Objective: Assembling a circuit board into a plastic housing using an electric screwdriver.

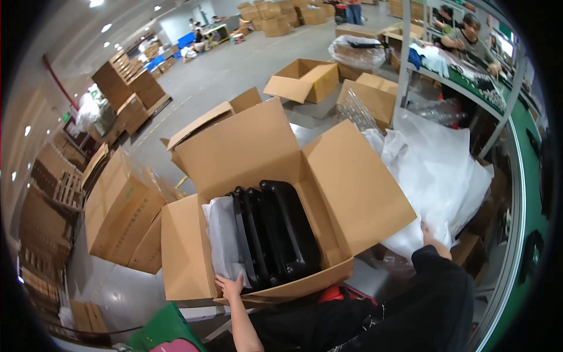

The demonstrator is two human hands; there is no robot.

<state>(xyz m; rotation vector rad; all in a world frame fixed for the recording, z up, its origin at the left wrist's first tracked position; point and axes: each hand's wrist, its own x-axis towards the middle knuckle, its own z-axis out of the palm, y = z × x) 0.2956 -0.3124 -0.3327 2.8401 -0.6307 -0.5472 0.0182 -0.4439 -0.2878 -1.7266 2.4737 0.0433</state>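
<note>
An open cardboard box (337,267) stands in front of me with its flaps spread. Inside, several black plastic shell-like parts (293,229) are lined up on edge, and one at the left is wrapped in a white sheet (224,234). My left hand (230,286) lies at the box's near edge, fingers apart, touching the lower end of that wrapped part. To the right of the box, my right hand (436,243) reaches into a pile of white foam sheets (437,170). Its fingers close on the edge of a sheet and are partly hidden by it.
Other cartons stand left (126,214) and beyond, including an open carton (305,79). A metal-framed shelf (404,58) rises at the right beside a green-topped bench (531,193). A co-worker (472,44) sits behind the shelf. A green object (164,328) is at the lower left.
</note>
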